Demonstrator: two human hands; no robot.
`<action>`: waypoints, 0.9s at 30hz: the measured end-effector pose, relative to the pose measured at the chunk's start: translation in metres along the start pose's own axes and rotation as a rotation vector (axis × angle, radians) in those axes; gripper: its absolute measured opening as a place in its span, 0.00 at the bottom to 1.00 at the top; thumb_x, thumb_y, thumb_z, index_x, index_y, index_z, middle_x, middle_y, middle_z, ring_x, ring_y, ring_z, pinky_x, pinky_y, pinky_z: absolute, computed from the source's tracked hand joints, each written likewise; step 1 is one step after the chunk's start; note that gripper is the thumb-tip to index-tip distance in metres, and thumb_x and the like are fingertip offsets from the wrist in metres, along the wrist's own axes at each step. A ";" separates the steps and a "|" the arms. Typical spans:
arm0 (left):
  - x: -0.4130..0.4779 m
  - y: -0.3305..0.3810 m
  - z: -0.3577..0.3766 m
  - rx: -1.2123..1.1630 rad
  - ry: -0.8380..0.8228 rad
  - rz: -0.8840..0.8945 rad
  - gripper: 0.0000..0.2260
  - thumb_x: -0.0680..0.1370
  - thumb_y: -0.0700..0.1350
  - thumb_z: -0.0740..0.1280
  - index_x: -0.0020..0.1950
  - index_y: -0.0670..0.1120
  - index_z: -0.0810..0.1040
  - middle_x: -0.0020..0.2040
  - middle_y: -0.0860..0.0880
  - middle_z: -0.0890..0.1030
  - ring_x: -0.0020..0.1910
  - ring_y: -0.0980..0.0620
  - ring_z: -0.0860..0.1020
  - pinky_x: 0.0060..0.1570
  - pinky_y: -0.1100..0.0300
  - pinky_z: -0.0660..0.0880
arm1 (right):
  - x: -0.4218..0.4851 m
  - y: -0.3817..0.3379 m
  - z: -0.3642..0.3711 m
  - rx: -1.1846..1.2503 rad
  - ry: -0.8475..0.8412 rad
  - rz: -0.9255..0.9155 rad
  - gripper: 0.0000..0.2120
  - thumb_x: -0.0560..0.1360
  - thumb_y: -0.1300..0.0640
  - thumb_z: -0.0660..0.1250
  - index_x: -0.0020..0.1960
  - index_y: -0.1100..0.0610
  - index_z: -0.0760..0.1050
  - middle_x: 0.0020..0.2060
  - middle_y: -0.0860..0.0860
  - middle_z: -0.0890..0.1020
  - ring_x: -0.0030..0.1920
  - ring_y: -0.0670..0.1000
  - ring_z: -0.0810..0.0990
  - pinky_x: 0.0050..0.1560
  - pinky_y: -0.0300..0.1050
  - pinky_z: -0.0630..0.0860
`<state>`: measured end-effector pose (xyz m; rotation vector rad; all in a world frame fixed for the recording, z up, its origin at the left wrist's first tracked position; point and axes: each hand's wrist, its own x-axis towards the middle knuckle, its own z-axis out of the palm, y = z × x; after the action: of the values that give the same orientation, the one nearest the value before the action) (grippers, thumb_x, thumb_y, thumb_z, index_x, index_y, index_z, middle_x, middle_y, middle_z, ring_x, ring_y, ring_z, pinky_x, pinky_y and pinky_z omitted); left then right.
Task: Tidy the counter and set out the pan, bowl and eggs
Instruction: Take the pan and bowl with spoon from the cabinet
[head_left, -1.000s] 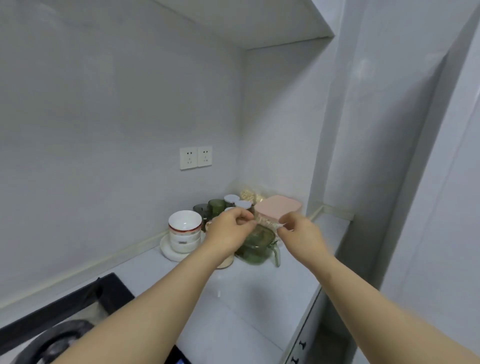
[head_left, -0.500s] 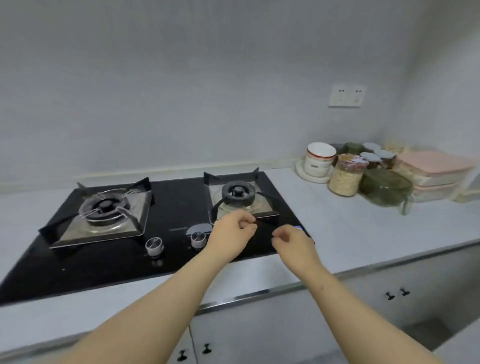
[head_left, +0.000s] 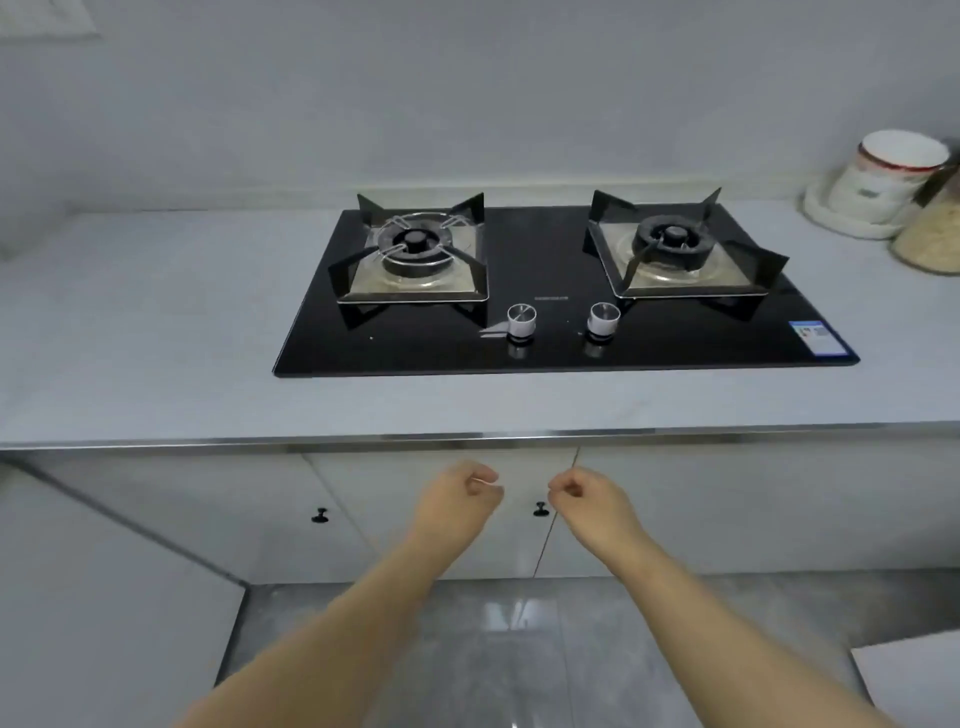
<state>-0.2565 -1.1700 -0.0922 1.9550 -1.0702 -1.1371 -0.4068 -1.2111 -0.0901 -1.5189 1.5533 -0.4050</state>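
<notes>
Our left hand (head_left: 460, 496) and right hand (head_left: 589, 493) hang side by side before the cupboard doors (head_left: 260, 509), below the edge of the table (head_left: 156, 338). Each has its fingers curled in, with nothing seen in them. The white bowl (head_left: 893, 166) sits on a plate (head_left: 841, 221) at the table's far right, beside a jar (head_left: 930, 244), right of the black stove (head_left: 540, 270).

Right side of white bowl (head_left: 891, 171) behind grain jar (head_left: 932, 241), itself half beyond the right edge.
</notes>
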 end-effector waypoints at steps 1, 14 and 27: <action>0.002 -0.016 -0.001 -0.026 -0.011 -0.047 0.07 0.77 0.42 0.65 0.55 0.45 0.76 0.38 0.51 0.77 0.45 0.49 0.77 0.46 0.58 0.73 | -0.003 0.005 0.010 -0.009 -0.008 0.032 0.09 0.77 0.61 0.61 0.53 0.58 0.78 0.46 0.49 0.78 0.46 0.48 0.74 0.44 0.35 0.66; 0.083 -0.077 0.086 -0.168 -0.131 -0.469 0.08 0.80 0.44 0.60 0.58 0.45 0.74 0.44 0.48 0.75 0.38 0.52 0.76 0.32 0.61 0.70 | 0.037 0.099 0.043 0.012 -0.044 0.239 0.07 0.77 0.62 0.61 0.50 0.60 0.77 0.44 0.49 0.77 0.47 0.48 0.74 0.47 0.37 0.67; 0.131 -0.104 0.172 -0.136 -0.123 -0.488 0.10 0.82 0.49 0.53 0.60 0.49 0.67 0.42 0.49 0.75 0.37 0.50 0.74 0.34 0.60 0.67 | 0.071 0.153 0.028 0.271 -0.010 0.318 0.07 0.76 0.61 0.60 0.51 0.54 0.76 0.44 0.44 0.77 0.50 0.50 0.78 0.41 0.37 0.70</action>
<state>-0.3374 -1.2547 -0.3017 2.1165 -0.5613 -1.5587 -0.4701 -1.2375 -0.2470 -1.0454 1.6259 -0.4042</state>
